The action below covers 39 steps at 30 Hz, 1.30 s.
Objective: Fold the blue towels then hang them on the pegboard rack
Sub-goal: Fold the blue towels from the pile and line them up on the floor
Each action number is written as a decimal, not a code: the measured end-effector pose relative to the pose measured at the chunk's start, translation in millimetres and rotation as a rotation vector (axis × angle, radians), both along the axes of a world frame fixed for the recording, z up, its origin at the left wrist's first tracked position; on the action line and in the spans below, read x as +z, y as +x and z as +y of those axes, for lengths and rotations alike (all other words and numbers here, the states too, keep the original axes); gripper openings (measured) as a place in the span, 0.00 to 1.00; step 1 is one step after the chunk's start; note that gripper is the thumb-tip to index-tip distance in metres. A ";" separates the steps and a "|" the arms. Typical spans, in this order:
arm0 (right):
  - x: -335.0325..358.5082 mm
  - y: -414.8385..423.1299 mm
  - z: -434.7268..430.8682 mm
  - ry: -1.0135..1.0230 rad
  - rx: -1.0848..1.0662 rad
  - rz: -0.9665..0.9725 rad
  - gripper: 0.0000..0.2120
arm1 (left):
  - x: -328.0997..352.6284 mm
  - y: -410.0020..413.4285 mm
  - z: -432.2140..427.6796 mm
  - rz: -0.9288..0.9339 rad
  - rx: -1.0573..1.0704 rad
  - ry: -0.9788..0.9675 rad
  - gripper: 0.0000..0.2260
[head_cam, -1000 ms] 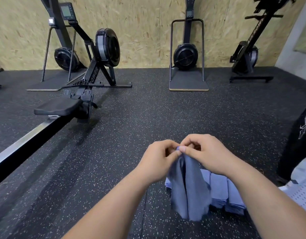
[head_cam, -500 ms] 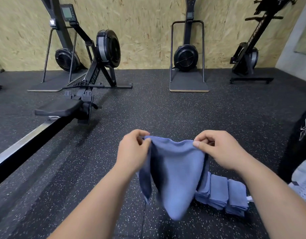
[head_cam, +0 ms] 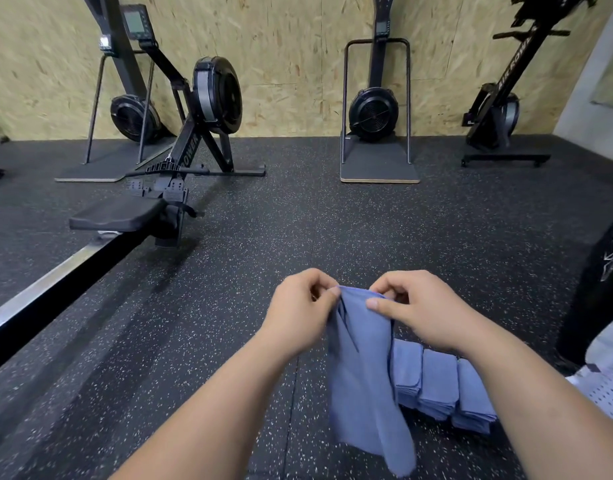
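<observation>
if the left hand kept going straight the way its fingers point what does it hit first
Likely the right hand: the left hand points across at it, with only the top edge of the pinched blue towel between them. Depth is unclear.

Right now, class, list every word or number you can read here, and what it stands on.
"POWER": leg of the rowing machine.
"AIR POW", rest unclear: beam of the upright rower, right.
Monitor screen: too small to read.
White print on black fabric: unreadable.
</observation>
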State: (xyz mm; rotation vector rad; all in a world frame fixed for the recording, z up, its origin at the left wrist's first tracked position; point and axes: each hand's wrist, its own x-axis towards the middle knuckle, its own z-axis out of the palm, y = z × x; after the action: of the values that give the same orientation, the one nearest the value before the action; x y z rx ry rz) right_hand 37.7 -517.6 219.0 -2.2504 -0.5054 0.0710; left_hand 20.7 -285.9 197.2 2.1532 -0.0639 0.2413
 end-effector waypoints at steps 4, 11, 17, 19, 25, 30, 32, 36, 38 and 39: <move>-2.0 12.0 -22.6 -0.011 -0.063 -0.003 0.01 | 0.7 9.3 15.8 -0.006 0.180 -0.055 0.06; -10.0 12.1 -24.4 -0.099 -0.059 0.036 0.07 | -3.0 10.9 18.5 -0.033 0.246 -0.063 0.07; -2.7 2.6 -15.7 -0.090 0.013 0.053 0.13 | 0.1 9.8 26.0 -0.019 0.292 -0.028 0.06; -4.1 2.8 -16.8 -0.102 -0.016 0.009 0.13 | -0.3 10.1 28.5 -0.017 0.306 -0.026 0.06; 0.3 4.2 -19.8 -0.125 -0.156 -0.151 0.09 | 2.4 9.9 30.1 -0.005 0.347 -0.048 0.06; 2.8 1.7 -20.6 -0.213 -0.322 -0.251 0.06 | 1.3 12.5 29.7 -0.005 0.388 -0.056 0.06; 3.6 1.7 -22.5 -0.231 -0.378 -0.299 0.09 | 0.9 12.8 30.7 -0.011 0.413 -0.054 0.06; 6.3 5.4 -25.2 -0.146 -0.410 -0.219 0.12 | 2.0 11.7 33.9 -0.021 0.451 -0.068 0.06; 5.2 8.2 -26.9 0.048 -0.428 -0.128 0.10 | 1.3 11.7 35.2 -0.028 0.431 -0.076 0.05; 4.7 9.5 -28.1 0.180 -0.453 -0.089 0.08 | 0.3 12.3 35.7 -0.033 0.409 -0.073 0.05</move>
State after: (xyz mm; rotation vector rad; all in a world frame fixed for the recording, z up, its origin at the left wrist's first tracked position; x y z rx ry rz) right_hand 47.2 -545.8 223.7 -2.1433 -0.0363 -0.2958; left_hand 33.0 -250.2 197.5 2.0727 0.3642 0.5060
